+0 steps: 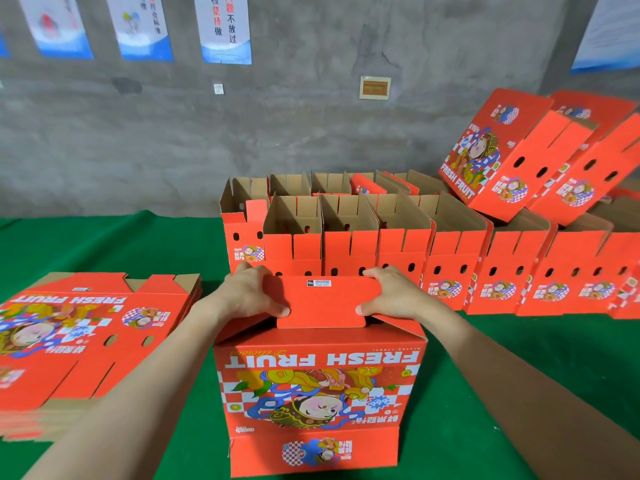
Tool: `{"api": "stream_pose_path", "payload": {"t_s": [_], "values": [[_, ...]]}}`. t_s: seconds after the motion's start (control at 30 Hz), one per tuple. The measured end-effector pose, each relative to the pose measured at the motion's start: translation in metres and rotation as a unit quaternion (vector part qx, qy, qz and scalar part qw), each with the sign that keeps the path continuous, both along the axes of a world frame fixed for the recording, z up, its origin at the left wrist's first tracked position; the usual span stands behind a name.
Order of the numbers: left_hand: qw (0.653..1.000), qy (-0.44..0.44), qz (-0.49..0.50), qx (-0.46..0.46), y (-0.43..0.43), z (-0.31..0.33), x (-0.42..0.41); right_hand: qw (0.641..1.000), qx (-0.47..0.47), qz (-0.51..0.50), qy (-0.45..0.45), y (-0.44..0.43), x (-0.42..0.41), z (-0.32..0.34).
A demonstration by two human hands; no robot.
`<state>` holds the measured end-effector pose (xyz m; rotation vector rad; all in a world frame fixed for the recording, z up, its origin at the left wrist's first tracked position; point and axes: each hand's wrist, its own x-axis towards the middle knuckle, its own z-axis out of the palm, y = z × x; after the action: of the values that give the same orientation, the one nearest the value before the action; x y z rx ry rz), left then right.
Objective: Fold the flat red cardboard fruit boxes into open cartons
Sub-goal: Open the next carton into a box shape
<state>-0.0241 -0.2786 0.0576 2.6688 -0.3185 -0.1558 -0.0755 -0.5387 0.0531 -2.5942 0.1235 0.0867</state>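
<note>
The red box (318,386) stands just before me on the green cloth (519,358), its print upside down to me. My left hand (247,294) grips the left end of its top flap (322,303) and my right hand (391,292) the right end, thumbs on top, fingers curled over the far edge. A stack of flat boxes (86,334) lies to my left. Beyond, open cartons (450,258) stand in rows before a grey concrete wall (242,133).

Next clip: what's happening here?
A person is assembling a red fruit box on the green table. The left hand and the right hand grip the ends of its upper flap, held over the side flaps. A stack of flat boxes lies to the left; open cartons stand in rows behind.
</note>
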Motion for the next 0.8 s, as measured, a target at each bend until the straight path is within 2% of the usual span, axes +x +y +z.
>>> {"api": "stream_pose_path", "payload": {"t_s": [0.33, 0.43, 0.47, 0.53, 0.63, 0.7, 0.77, 0.8], "values": [[0.997, -0.034, 0.024, 0.059, -0.008, -0.006, 0.002, 0.995, -0.084, -0.027, -0.049, 0.004, 0.0, -0.011], [0.999, -0.03, 0.017, 0.04, -0.005, -0.007, 0.005, 0.995, -0.084, -0.015, -0.052, 0.005, 0.001, -0.013], [1.0, -0.021, 0.014, 0.003, -0.001, -0.007, 0.006, 0.997, -0.064, -0.008, -0.051, 0.002, 0.001, -0.013], [0.989, 0.016, 0.025, -0.144, 0.01, -0.007, 0.007, 0.997, 0.039, -0.009, -0.066, -0.005, -0.001, -0.013], [0.912, 0.067, 0.074, -0.399, 0.029, -0.015, 0.001, 0.959, 0.253, -0.081, -0.092, -0.02, -0.005, -0.017], [0.877, 0.089, 0.102, -0.462, 0.042, -0.03, -0.003, 0.925, 0.347, -0.149, -0.046, -0.027, -0.01, -0.028], [0.874, 0.14, 0.109, -0.453, 0.05, -0.045, -0.012, 0.898, 0.398, -0.186, 0.03, -0.031, -0.019, -0.042], [0.877, 0.165, 0.113, -0.438, 0.053, -0.05, -0.018, 0.898, 0.396, -0.181, 0.066, -0.03, -0.025, -0.048]]}}
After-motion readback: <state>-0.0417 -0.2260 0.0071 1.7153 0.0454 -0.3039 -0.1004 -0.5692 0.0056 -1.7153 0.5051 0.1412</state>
